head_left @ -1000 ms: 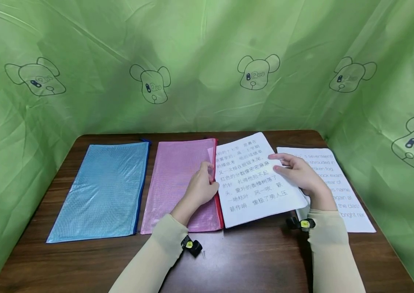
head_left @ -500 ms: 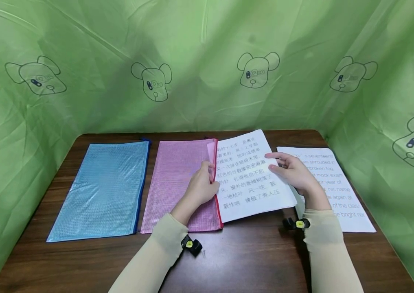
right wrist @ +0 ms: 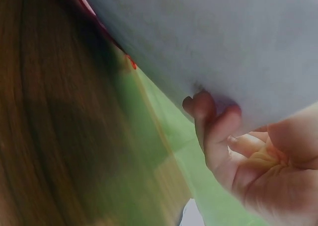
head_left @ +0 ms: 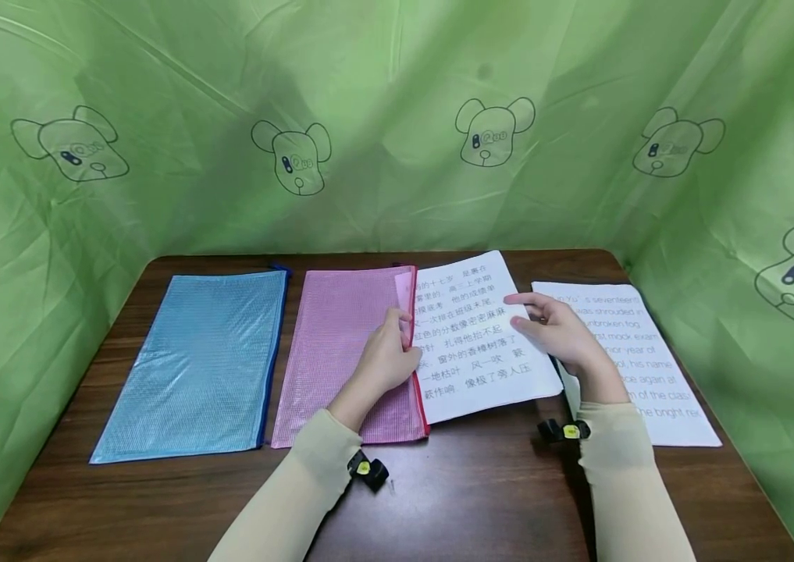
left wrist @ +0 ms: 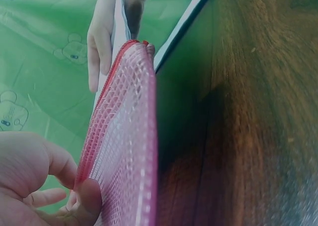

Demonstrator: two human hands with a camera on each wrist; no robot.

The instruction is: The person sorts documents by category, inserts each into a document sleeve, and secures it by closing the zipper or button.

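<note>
My left hand (head_left: 386, 361) pinches the red-zippered edge of a pink mesh zipper pouch (head_left: 329, 351) and holds its mouth up; thumb and fingers on that edge show in the left wrist view, beside the raised pink mesh (left wrist: 124, 151). With my right hand (head_left: 565, 334) I grip the right edge of a stack of printed paper (head_left: 488, 402) bearing Chinese text. The paper's left edge lies inside the pouch mouth, hidden behind the red zipper. From the right wrist, curled fingers (right wrist: 213, 121) show against the underside of the paper (right wrist: 213, 42).
A blue mesh zipper pouch (head_left: 189, 367) lies flat to the left. More paper, printed in English (head_left: 678, 390), lies at the right, partly behind my right forearm. Green curtains (head_left: 382, 211) stand round the back and sides of the brown wooden table (head_left: 481, 492).
My right hand has moved left with the Chinese-printed paper, whose left edge has slid a little into the pink pouch. The left hand has stayed in place.
</note>
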